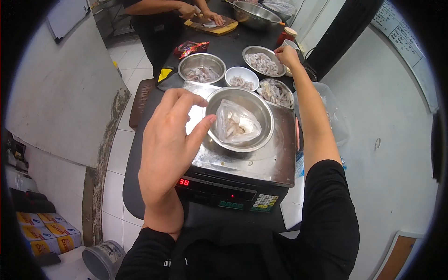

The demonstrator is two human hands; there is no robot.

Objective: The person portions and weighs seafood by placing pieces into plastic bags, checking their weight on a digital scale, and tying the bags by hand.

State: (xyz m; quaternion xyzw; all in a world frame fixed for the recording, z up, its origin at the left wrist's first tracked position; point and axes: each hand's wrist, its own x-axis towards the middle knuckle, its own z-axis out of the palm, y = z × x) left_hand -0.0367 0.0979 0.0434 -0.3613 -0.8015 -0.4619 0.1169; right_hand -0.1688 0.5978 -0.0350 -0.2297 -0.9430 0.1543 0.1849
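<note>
My left hand (169,135) is raised at the left of a steel bowl (269,114), thumb and fingers apart with a gap between them, nothing held. Inside that bowl lies a clear plastic bag (249,122) with a few pale, squid-like pieces in it. The bowl rests on the metal plate of a digital scale (284,163), whose red display is partly hidden by my left wrist. Stretched far forward, my right hand (288,57) is at the right rim of a steel bowl of cut pale pieces (262,63). Its fingertips are closed together; what they hold is too small to make out.
Around the scale stand a white bowl (242,71), a steel bowl of pale pieces (201,56) and another bowl (275,93). At the far end a person cuts on a wooden board (224,28) with a knife. A large steel basin (256,10) and a red-filled jar (287,35) stand beyond.
</note>
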